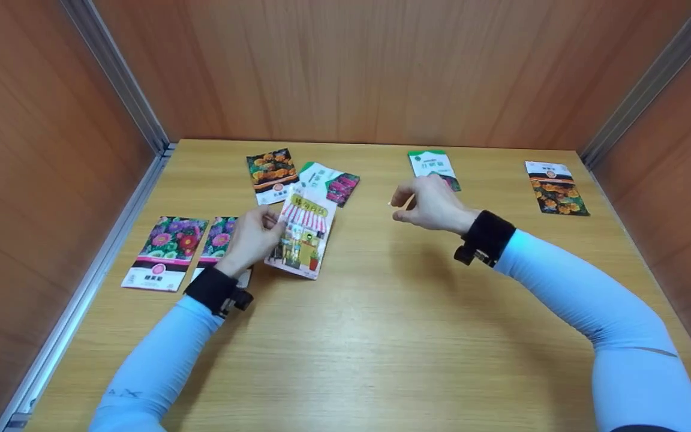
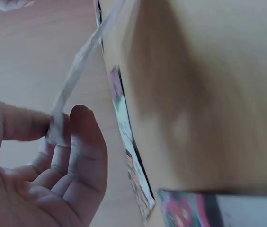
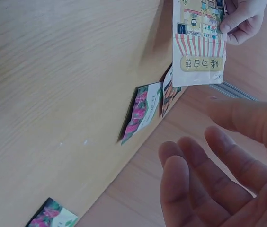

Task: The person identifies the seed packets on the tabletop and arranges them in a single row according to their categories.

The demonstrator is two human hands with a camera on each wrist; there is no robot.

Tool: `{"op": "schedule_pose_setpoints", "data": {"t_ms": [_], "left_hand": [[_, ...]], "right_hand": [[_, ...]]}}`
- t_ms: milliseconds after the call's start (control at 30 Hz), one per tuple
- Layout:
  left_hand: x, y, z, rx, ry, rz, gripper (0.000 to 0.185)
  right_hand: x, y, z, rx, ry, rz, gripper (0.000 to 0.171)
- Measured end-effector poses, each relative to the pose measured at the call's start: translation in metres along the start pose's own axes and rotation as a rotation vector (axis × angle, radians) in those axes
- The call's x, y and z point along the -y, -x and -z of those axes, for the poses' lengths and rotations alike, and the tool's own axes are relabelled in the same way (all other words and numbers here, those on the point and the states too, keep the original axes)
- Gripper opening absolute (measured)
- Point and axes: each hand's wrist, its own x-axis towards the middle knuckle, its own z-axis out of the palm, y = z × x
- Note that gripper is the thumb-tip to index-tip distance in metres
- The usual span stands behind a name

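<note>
My left hand (image 1: 252,237) pinches the left edge of a seed packet printed with a striped-awning shop (image 1: 305,237) and holds it tilted just above the wooden table (image 1: 381,336). In the left wrist view the thumb and fingers (image 2: 53,137) clamp that packet (image 2: 76,66), which shows edge-on. To the right of the packet my right hand (image 1: 432,204) hovers above the table, fingers loosely curled. In the right wrist view this hand (image 3: 218,179) is relaxed and holds nothing. The shop packet (image 3: 200,42) and the left hand (image 3: 242,19) show beyond it.
Other seed packets lie on the table: two pink-flower ones (image 1: 165,252) (image 1: 219,234) at the left, an orange-flower one (image 1: 272,174), a green-and-white one (image 1: 330,180), another (image 1: 430,163) behind the right hand, one (image 1: 555,187) far right. Wood-panelled walls enclose three sides.
</note>
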Motion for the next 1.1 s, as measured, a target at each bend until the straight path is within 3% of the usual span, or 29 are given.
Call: {"op": "schedule_pose_setpoints", "data": {"t_ms": [200, 667, 1000, 1100], "left_hand": [[0.01, 0.006, 0.005, 0.065, -0.091, 0.056, 0.018], [0.029, 0.019, 0.005, 0.107, -0.264, 0.121, 0.026], [0.03, 0.016, 0.002, 0.038, -0.41, 0.037, 0.026], [0.029, 0.016, 0.002, 0.064, -0.421, 0.06, 0.027]], "right_hand": [[-0.003, 0.001, -0.006, 0.0, -0.018, 0.014, 0.015], [-0.01, 0.009, -0.016, 0.074, -0.015, -0.004, 0.02], [-0.018, 0.013, -0.024, 0.078, 0.012, 0.023, 0.019], [-0.02, 0.015, -0.027, 0.097, 0.01, 0.0, 0.018]]}}
